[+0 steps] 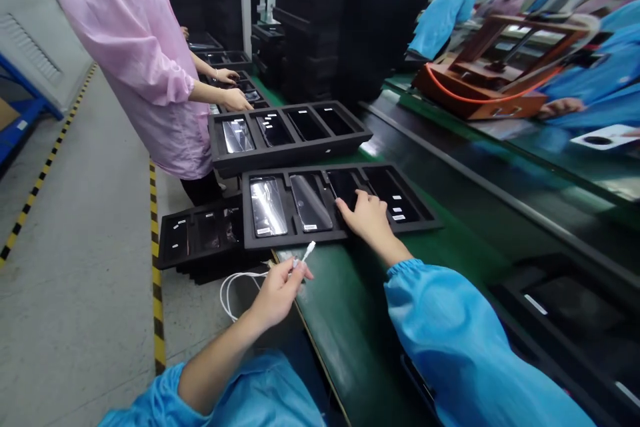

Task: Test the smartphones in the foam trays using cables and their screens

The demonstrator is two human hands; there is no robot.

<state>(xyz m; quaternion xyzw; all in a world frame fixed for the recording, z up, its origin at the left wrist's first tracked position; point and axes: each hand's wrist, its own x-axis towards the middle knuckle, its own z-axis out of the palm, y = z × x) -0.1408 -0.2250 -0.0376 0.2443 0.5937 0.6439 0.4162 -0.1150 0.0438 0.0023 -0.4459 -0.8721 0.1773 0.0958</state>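
Observation:
My left hand (pixel 281 290) pinches a white charging cable (pixel 305 253) just behind its plug, which points up and away near the tray's front edge. The cable's loop hangs to the left. My right hand (pixel 367 217) is over the third compartment of a black foam tray (pixel 310 238), its fingers curled around the lower part of a dark smartphone (pixel 343 181). That phone is partly covered by the hand. Two film-covered smartphones lie to the left, the nearer being a glossy smartphone (pixel 311 203). A dark smartphone (pixel 393 190) with small white labels fills the right compartment.
Behind stands another phone tray (pixel 290 155); lower left is a tray stack (pixel 200 240). A co-worker in a pink smock (pixel 135 47) handles trays at the back left. Right of the green bench (pixel 350 320) runs a dark conveyor (pixel 450 173), with an orange-brown fixture (pixel 480 100) beyond.

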